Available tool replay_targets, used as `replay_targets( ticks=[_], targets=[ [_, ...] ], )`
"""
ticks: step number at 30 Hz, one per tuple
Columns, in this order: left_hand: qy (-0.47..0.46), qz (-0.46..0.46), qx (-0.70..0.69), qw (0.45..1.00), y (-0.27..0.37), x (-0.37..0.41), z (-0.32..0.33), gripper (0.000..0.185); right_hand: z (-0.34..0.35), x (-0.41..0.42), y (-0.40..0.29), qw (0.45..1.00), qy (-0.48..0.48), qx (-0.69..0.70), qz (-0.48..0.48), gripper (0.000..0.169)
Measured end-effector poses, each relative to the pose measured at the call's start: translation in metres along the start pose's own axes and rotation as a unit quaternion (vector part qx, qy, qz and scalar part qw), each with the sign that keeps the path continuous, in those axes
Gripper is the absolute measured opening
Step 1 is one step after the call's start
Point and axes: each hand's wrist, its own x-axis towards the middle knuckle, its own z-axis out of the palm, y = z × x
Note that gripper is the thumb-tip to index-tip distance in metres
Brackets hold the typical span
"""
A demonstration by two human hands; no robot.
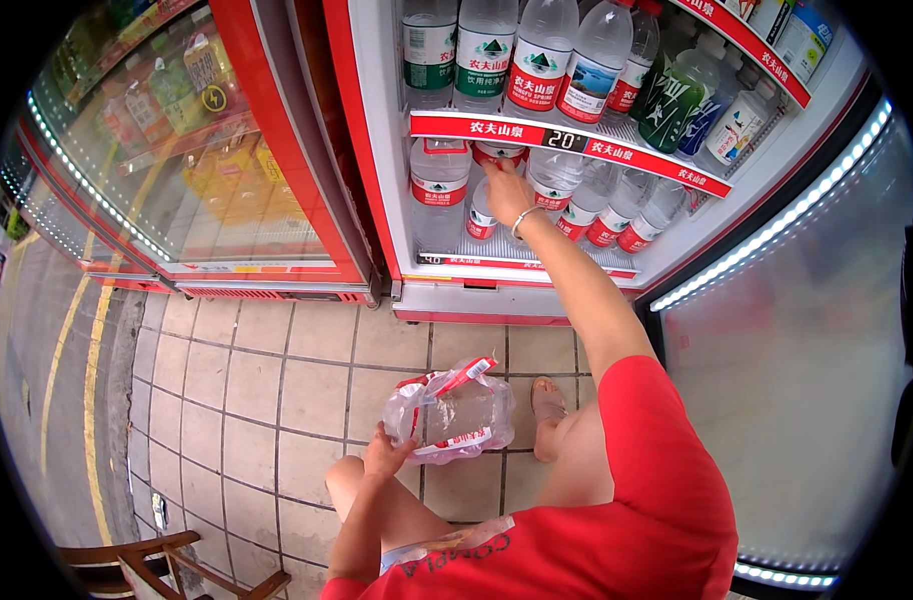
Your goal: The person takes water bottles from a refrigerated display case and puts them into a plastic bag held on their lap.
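My right hand [509, 191] reaches into the lower shelf of an upright drinks fridge, its fingers at a bottle with a red label [499, 152]; whether it grips the bottle cannot be told. Just below the hand stands a small water bottle [483, 214], with a large water bottle [440, 195] to its left. More water bottles [610, 217] stand to the right of the hand. Low over the tiled floor, my left hand [388, 450] holds the near left edge of a torn clear plastic wrapper [456, 412] with red and white printing.
The fridge's glass door [786, 375] stands open at the right. Bottles fill the shelf above, behind a red shelf edge strip [471, 127]. A second, closed drinks fridge [276, 274] is at the left. A wooden chair [145, 544] stands at the lower left, near the road [58, 375].
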Motion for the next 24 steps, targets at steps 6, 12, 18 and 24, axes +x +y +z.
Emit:
replay_targets(
  ticks=[6,12,18,24],
  targets=[
    [0.024,-0.022,0.02,0.999,0.019,-0.014,-0.005,0.108,-0.008,-0.026,0.004,0.995,-0.005,0.053,-0.082,0.019],
    [0.177,0.295,0.045,0.938,0.068,-0.013,-0.021,0.099,-0.149,-0.107,-0.009,0.973,0.032,0.173,-0.149,0.021],
    [0.134,0.475,-0.017,0.87,0.214,-0.015,-0.065,0.082,-0.3,-0.123,-0.016,0.97,0.103,0.203,-0.085,0.022],
    [0.087,0.489,0.005,0.868,0.208,-0.013,-0.039,0.073,-0.359,-0.083,0.01,0.934,0.293,-0.006,-0.205,0.02]
  ],
)
